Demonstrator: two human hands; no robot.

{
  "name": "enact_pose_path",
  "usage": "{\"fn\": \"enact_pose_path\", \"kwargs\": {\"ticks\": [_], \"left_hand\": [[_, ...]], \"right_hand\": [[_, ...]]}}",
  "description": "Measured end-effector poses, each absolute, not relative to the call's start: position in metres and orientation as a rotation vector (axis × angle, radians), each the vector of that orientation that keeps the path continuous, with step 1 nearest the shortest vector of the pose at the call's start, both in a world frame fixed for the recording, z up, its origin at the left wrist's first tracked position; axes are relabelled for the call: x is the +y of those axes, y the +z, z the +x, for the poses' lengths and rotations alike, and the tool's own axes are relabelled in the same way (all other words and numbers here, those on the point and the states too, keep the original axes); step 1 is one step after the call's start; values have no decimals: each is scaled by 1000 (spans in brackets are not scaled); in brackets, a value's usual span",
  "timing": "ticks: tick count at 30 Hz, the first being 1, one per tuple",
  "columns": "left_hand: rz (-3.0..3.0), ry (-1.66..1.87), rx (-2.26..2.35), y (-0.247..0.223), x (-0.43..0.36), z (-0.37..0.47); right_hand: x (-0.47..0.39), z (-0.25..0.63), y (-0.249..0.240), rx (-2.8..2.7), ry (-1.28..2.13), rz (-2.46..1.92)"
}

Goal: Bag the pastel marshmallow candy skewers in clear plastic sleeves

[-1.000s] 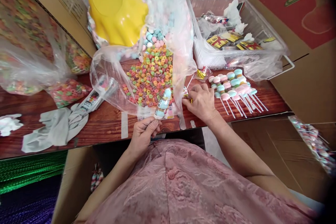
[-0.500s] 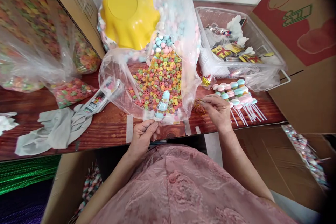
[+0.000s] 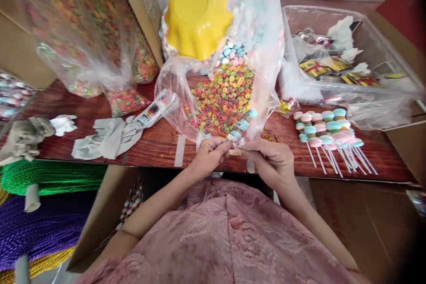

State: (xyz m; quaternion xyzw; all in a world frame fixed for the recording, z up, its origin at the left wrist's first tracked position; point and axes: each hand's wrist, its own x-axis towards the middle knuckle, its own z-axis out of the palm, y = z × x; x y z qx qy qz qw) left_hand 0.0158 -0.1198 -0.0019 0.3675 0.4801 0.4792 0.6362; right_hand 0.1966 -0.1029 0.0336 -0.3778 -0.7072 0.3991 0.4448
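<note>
My left hand (image 3: 210, 156) is closed in a pinch on the lower end of a candy skewer (image 3: 242, 125). Blue and white sweets are stacked on it inside a clear wrapper, tilted up to the right. My right hand (image 3: 271, 159) meets the left at the base of the wrapper. Its thumb and fingers pinch a thin gold twist tie, mostly hidden by the fingertips. Gold twist ties (image 3: 269, 136) lie on the table just behind the right hand. Behind the skewer, ring-shaped gummies (image 3: 221, 97) fill the front of an open plastic bag (image 3: 173, 93).
Finished candy skewers (image 3: 328, 128) lie at right, below a clear plastic bin (image 3: 353, 86) of packets. A yellow bowl (image 3: 199, 17) sits upside down on the sweets. At left are a grey glove (image 3: 103, 137), bagged gummies (image 3: 128, 101) and a cardboard box (image 3: 143, 0).
My right hand has moved left from the gold ties to the wrapper's base. The skewer has swung from nearly upright to leaning right. The view has shifted left.
</note>
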Motion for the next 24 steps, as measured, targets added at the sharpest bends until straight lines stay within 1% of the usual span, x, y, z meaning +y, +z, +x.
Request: {"fn": "enact_pose_path", "kwargs": {"ticks": [4, 9, 12, 15, 18, 20, 24], "left_hand": [[533, 1169, 876, 4, -114, 8], [493, 1018, 711, 7, -116, 3], [449, 1090, 697, 6, -115, 5], [432, 1181, 763, 5, -113, 6], [488, 1235, 859, 5, -112, 4], [523, 1286, 890, 5, -113, 3], [559, 1364, 898, 8, -113, -1]], "right_hand": [[-94, 194, 22, -1801, 1152, -914], [-81, 199, 17, -1886, 1407, -829], [-76, 198, 17, -1936, 1437, -799], [-73, 197, 15, -2027, 1301, -830], [-73, 194, 16, -2109, 965, -869], [-75, 187, 18, -2133, 799, -863], [-82, 163, 20, -2111, 793, -790]]}}
